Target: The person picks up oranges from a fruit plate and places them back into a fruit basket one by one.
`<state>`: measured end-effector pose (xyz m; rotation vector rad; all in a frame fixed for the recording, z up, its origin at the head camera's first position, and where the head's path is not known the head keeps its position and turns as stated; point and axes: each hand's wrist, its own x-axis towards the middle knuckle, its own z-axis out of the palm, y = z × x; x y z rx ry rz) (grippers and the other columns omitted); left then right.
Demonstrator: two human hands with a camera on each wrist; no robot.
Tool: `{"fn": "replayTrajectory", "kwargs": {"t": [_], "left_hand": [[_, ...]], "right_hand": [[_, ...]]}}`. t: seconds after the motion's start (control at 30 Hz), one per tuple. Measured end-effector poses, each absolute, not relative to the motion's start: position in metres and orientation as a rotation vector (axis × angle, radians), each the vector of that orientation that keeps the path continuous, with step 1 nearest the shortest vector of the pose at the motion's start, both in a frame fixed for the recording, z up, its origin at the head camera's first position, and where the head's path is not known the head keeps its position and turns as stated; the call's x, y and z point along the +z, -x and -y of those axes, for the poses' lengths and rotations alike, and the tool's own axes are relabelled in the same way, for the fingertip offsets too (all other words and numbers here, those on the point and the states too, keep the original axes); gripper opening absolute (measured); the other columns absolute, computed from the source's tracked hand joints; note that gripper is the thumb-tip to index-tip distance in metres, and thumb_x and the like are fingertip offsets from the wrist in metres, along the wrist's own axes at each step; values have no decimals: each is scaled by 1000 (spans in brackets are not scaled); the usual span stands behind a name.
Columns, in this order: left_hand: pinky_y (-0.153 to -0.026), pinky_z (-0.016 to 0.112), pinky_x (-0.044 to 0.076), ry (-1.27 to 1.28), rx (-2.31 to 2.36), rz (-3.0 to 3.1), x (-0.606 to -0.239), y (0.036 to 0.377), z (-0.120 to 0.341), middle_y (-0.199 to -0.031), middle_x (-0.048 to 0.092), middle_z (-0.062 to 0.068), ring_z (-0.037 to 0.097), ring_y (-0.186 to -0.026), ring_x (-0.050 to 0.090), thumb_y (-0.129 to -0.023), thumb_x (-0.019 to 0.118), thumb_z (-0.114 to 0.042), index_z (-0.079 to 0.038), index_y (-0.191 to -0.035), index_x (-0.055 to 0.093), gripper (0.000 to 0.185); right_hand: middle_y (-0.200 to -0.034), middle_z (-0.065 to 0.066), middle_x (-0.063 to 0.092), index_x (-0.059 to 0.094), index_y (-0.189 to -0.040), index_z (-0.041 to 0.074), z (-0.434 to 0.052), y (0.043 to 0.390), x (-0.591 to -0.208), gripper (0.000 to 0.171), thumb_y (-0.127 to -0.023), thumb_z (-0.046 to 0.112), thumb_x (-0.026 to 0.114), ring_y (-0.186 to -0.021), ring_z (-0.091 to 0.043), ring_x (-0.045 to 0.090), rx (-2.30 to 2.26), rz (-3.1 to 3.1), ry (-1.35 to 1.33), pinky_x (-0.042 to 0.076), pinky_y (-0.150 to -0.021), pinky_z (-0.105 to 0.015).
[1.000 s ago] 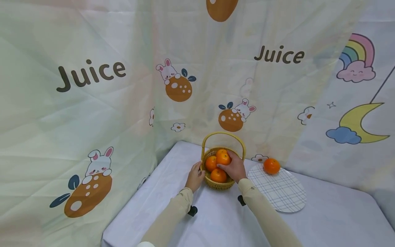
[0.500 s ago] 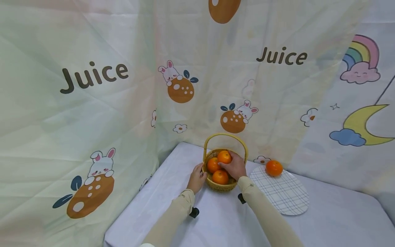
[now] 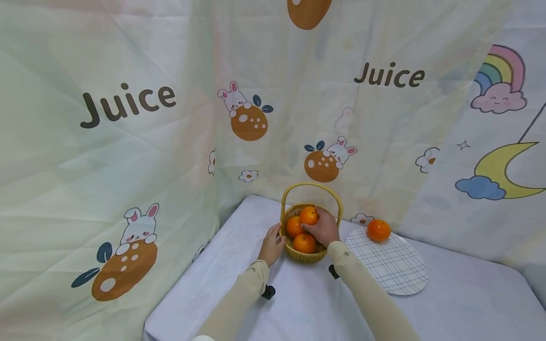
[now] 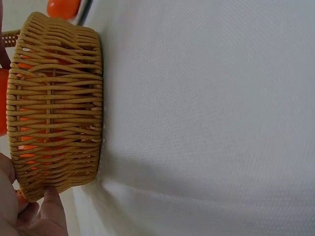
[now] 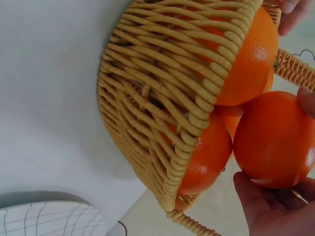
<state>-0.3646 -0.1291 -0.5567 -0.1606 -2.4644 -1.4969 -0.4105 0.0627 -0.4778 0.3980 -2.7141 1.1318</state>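
While our right hand [image 3: 325, 229] curls its grip around the topmost round orange [image 3: 309, 215] in the woven yellow wicker basket [image 3: 305, 256], fingertips [image 5: 256, 196] cupped under the fruit, our left hand [image 3: 271, 244] braces the basket's near-left wall. The white checked oval plate [image 3: 390, 270] lies to the right on the tabletop [image 3: 460, 303], carrying another orange [image 3: 378, 230].
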Motion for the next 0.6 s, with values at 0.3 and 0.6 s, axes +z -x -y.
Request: {"fn": "replayTrajectory", "kwargs": {"t": [0.3,0.6], "left_hand": [[-102,37,47,181,-1478,2456,-564,367,129,-149,38,19,31,-132,45,-100,53,-9,3,-147,38,51],[-101,37,47,202,-1472,2436,-561,365,131,-148,38,20,32,-131,45,-99,54,-8,4,-146,39,51]], "right_hand": [[-130,-18,57,47,-141,-3,-64,410,-485,86,-74,35,85,-113,-34,55,1094,2691,-425,47,-100,-50],[-132,-19,55,49,-138,-1,-63,409,-485,80,-77,37,83,-115,-35,53,1074,2696,-456,46,-101,-52]]}}
